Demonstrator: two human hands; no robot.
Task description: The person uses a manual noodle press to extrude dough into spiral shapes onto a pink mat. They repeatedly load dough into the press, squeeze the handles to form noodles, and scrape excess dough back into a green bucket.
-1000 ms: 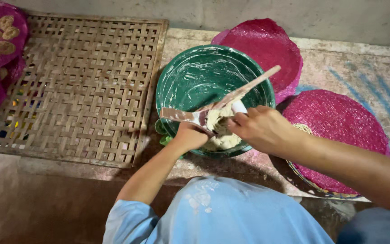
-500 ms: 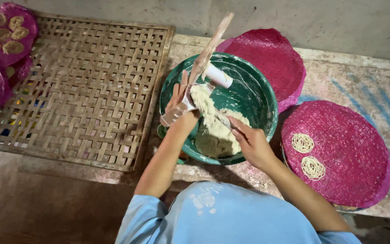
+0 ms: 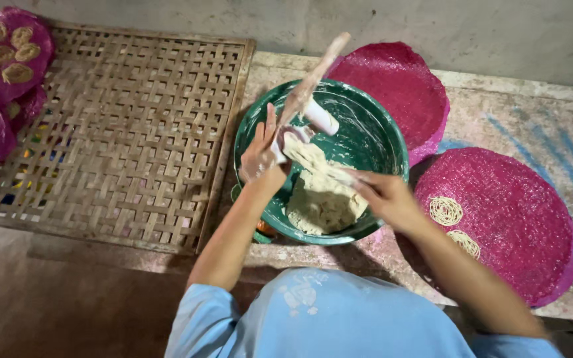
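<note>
A green bowl holds a lump of pale dough. My left hand grips a dough-smeared press tool that rises tilted over the bowl's left side, with a white cylinder at its base. My right hand reaches into the bowl's right side, fingers on the dough. To the right lies a round pink woven tray with two small coils of pressed noodle near its left edge.
A second pink tray lies behind the bowl. A large woven bamboo mat covers the left side. More pink trays with several noodle coils sit at the far left. A grey wall runs along the back.
The press tool has swung from lying low across the bowl to standing tilted upright. My right hand moved from the tool to the dough. The view shifted, showing the coils on the right tray.
</note>
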